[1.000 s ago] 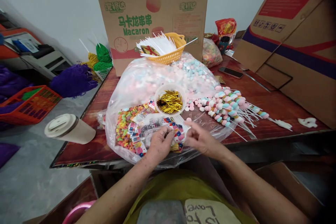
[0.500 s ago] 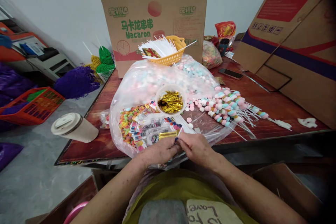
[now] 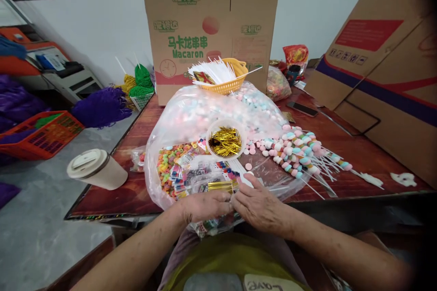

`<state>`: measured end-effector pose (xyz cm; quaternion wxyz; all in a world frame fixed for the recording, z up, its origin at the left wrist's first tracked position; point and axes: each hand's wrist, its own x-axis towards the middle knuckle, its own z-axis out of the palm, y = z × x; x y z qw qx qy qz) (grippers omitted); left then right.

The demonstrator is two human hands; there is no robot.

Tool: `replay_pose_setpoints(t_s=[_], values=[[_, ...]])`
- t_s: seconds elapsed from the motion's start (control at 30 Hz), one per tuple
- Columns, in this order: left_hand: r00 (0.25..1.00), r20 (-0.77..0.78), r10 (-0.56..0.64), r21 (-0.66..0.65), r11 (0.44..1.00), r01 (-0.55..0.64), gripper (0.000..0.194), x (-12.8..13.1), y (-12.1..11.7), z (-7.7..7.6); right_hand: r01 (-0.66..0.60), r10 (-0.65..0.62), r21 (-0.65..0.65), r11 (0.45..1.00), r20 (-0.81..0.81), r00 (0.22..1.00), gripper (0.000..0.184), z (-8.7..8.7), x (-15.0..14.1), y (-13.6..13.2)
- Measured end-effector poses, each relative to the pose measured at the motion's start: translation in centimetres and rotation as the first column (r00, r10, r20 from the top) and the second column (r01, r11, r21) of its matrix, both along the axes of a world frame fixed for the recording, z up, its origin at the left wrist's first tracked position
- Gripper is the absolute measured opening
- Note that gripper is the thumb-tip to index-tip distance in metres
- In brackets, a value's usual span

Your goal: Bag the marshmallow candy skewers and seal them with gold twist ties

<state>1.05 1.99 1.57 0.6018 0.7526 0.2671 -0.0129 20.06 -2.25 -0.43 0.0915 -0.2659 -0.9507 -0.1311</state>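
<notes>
At the table's near edge my left hand (image 3: 209, 206) and my right hand (image 3: 261, 207) meet fingertip to fingertip. My left fingers are pressed together, and what they pinch is hidden. The right fingers are bent in against them, also hiding whatever they hold. Just beyond lies a flat bundle of gold twist ties (image 3: 219, 186) on printed clear packets (image 3: 201, 173). White sticks (image 3: 239, 166) lie partly under my right hand. A round plastic tub (image 3: 244, 138) holds loose gold ties (image 3: 225, 141). Colourful ring-shaped candies (image 3: 166, 163) are spread at the left.
A big clear bag of pastel candies (image 3: 191, 109) carries a yellow basket (image 3: 227, 87) of white sticks. Candy skewers (image 3: 300, 150) are piled at the right. A lidded paper cup (image 3: 109, 173) stands at the left edge; cardboard boxes (image 3: 211, 22) rise behind and at the right.
The view has tilted up a little. My right hand has turned flatter, its back more visible and its fingers more spread. The short white piece seen at the fingertips no longer shows.
</notes>
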Motion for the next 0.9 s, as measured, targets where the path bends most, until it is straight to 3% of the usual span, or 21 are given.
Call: replay_pose_setpoints(t_s=[0.1, 0.17, 0.2, 0.27, 0.33, 0.37, 0.4, 0.43, 0.47, 0.5, 0.53, 0.6, 0.63, 0.67, 0.77, 0.83, 0.9], values=[[0.988, -0.057, -0.142, 0.129, 0.980, 0.149, 0.028, -0.5, 0.8, 1.3, 0.089, -0.089, -0.220, 0.971, 0.010, 0.996, 0.013, 0.1, -0.4, 0.2], [0.982, -0.091, -0.168, 0.315, 0.930, 0.188, 0.021, -0.8, 1.0, 1.9, 0.147, -0.195, -0.474, 0.868, -0.053, 0.979, 0.014, 0.4, -0.8, 0.8], [0.984, -0.120, -0.132, 0.428, 0.888, 0.171, 0.019, -0.9, 0.8, 2.0, 0.137, -0.262, -0.616, 0.775, -0.117, 0.958, 0.017, 0.4, -1.0, 1.1], [0.981, -0.192, 0.027, 0.664, 0.740, 0.109, 0.020, -1.2, 0.2, 1.6, 0.007, -0.434, -0.864, 0.503, -0.245, 0.867, 0.025, 0.5, -1.5, 1.7], [0.963, -0.193, 0.190, 0.857, 0.510, 0.071, 0.021, -1.5, -0.8, 0.4, -0.187, -0.601, -0.964, 0.189, -0.264, 0.754, 0.029, 0.6, -2.0, 2.3], [0.964, -0.146, 0.223, 0.916, 0.399, 0.046, 0.021, -1.8, -1.2, -0.3, -0.244, -0.646, -0.968, 0.062, -0.226, 0.729, 0.029, 0.8, -2.3, 2.6], [0.969, -0.080, 0.234, 0.949, 0.315, 0.002, 0.022, -2.0, -1.6, -1.0, -0.261, -0.655, -0.965, -0.029, -0.179, 0.734, 0.029, 1.1, -2.4, 3.2], [0.971, -0.002, 0.239, 0.960, 0.273, -0.065, 0.022, -2.2, -1.8, -1.6, -0.254, -0.636, -0.963, -0.094, -0.138, 0.759, 0.029, 1.5, -2.5, 3.9], [0.961, 0.083, 0.262, 0.949, 0.275, -0.156, 0.022, -2.5, -1.9, -2.2, -0.214, -0.596, -0.971, -0.110, -0.108, 0.796, 0.029, 2.0, -2.6, 4.8], [0.934, 0.168, 0.315, 0.912, 0.310, -0.269, 0.023, -2.7, -1.8, -2.6, -0.125, -0.557, -0.991, -0.039, -0.082, 0.827, 0.029, 2.5, -2.5, 6.0], [0.882, 0.245, 0.403, 0.843, 0.362, -0.399, 0.023, -2.8, -1.6, -2.9, -0.011, -0.536, -0.996, 0.089, -0.058, 0.842, 0.029, 2.9, -2.5, 7.4], [0.708, 0.336, 0.622, 0.598, 0.440, -0.670, 0.024, -3.0, -0.9, -3.3, 0.288, -0.573, -0.839, 0.463, -0.035, 0.819, 0.028, 3.1, -2.5, 10.3], [0.598, 0.341, 0.725, 0.430, 0.445, -0.785, 0.025, -3.0, -0.4, -3.4, 0.403, -0.609, -0.720, 0.565, -0.035, 0.792, 0.026, 2.8, -2.6, 11.7], [0.489, 0.325, 0.809, 0.249, 0.426, -0.870, 0.026, -3.0, 0.1, -3.4, 0.482, -0.635, -0.621, 0.618, -0.033, 0.772, 0.023, 2.3, -2.8, 12.9], [0.263, 0.208, 0.942, -0.236, 0.309, -0.921, 0.028, -3.0, 1.2, -3.2, 0.566, -0.659, -0.513, 0.646, -0.001, 0.752, 0.020, 0.1, -3.6, 15.1], [0.197, 0.132, 0.972, -0.406, 0.234, -0.883, 0.027, -3.0, 1.5, -3.1, 0.577, -0.651, -0.470, 0.667, 0.007, 0.759, 0.021, -0.7, -3.7, 15.8], [0.166, 0.090, 0.982, -0.483, 0.188, -0.855, 0.028, -3.0, 1.6, -2.9, 0.572, -0.642, -0.444, 0.690, -0.008, 0.767, 0.021, -0.6, -3.2, 16.0]])
